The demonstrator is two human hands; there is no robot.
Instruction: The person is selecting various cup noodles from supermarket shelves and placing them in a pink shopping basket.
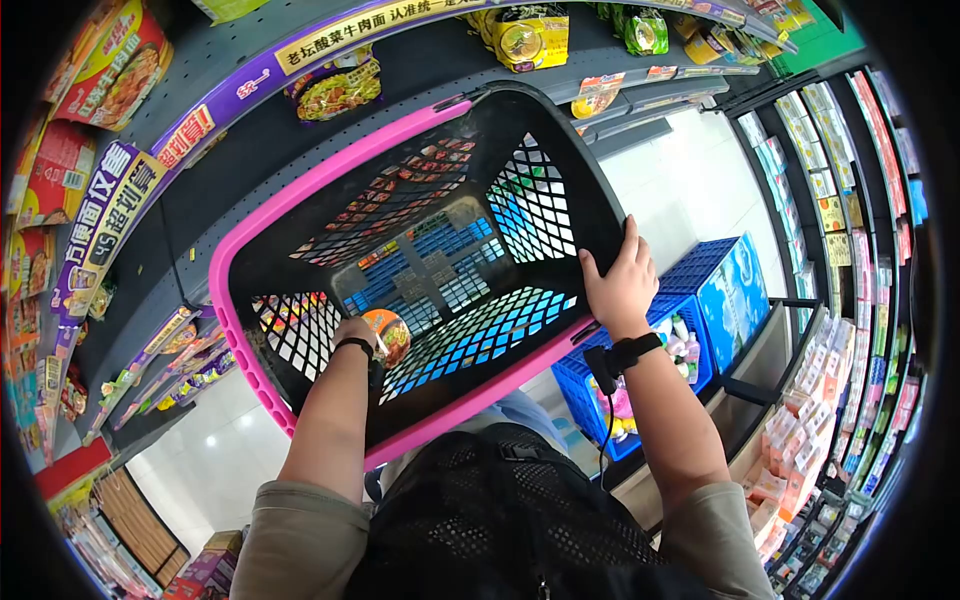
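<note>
Centre-left: gripping round orange tub (393,339) in left hand (352,331), likely light, dentable, best held by rim; centre-right: clasping black plastic basket (558,140) with right hand (622,287).

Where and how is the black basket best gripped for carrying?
Probably by the ridged part of the pink handle, from outside the left end of the black basket: it lies folded along the rim, and ridges should seat fingers.

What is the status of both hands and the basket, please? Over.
Left hand: grip on round orange pack, inside basket. Right hand: grip on basket's rim. No obstruction seen inside. Over.
</note>
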